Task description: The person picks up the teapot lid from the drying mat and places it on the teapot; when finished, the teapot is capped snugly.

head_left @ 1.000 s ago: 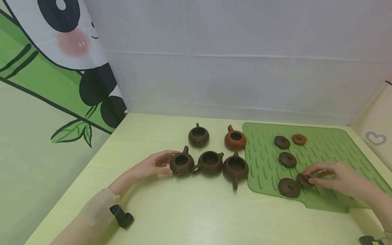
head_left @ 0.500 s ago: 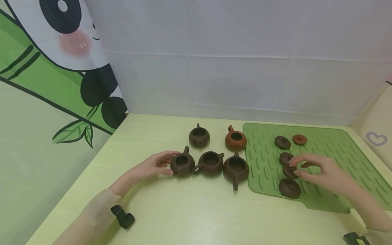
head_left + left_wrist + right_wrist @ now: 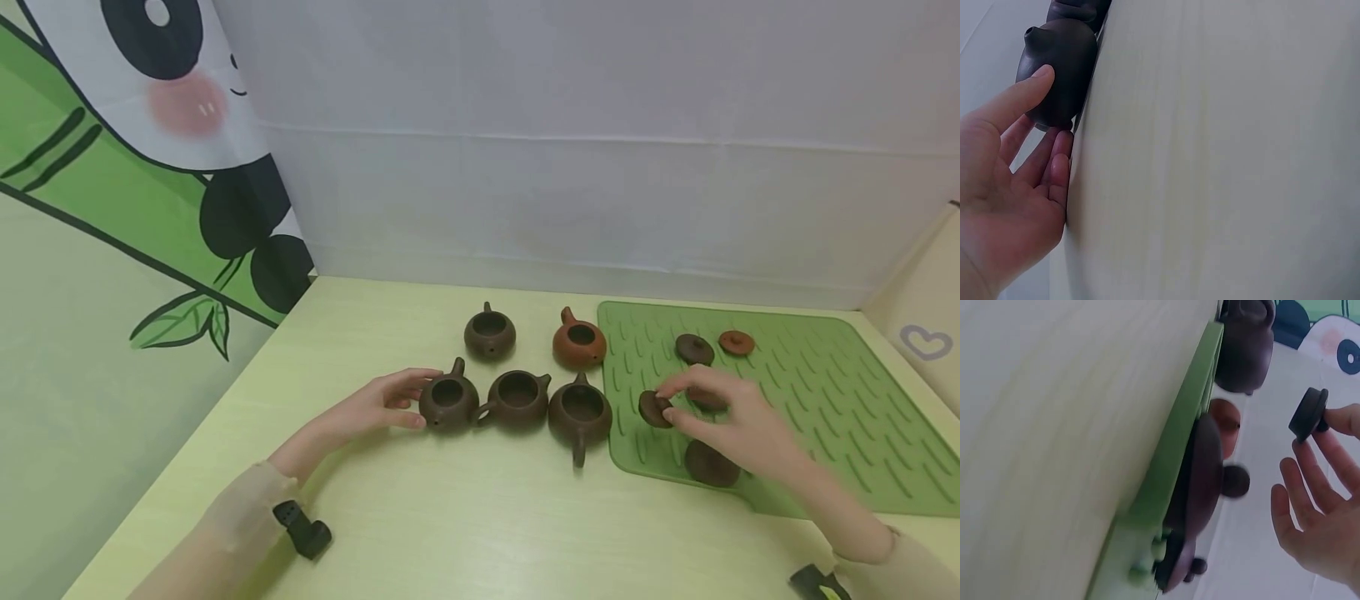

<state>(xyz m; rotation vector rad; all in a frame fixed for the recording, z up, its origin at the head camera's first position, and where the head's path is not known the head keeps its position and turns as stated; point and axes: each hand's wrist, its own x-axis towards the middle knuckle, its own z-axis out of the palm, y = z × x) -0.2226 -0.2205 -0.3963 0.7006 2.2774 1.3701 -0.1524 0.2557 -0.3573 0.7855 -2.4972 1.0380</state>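
My left hand (image 3: 378, 404) grips the left side of a dark brown teapot (image 3: 453, 421), thumb on its body near the spout in the left wrist view. That teapot stands lidless on the table. Between thumb and fingertips my right hand (image 3: 742, 425) pinches a small dark lid (image 3: 1307, 415) by its knob, held above the mat. Beside the gripped pot stand a second dark teapot (image 3: 517, 417) and a third (image 3: 581, 425), both lidless. Below my right hand lie a dark lid (image 3: 708, 465) and another dark lid (image 3: 707, 400), partly hidden.
A green ridged mat (image 3: 840, 400) covers the table's right side. Near its back lie a dark lid (image 3: 694, 348) and a reddish lid (image 3: 737, 342). Behind the front row stand a dark teapot (image 3: 490, 337) and a reddish teapot (image 3: 579, 348), both lidless.
My right hand has carried the small dark lid from the mat leftward, past the other lids, toward the teapots. My left hand stays on its teapot.
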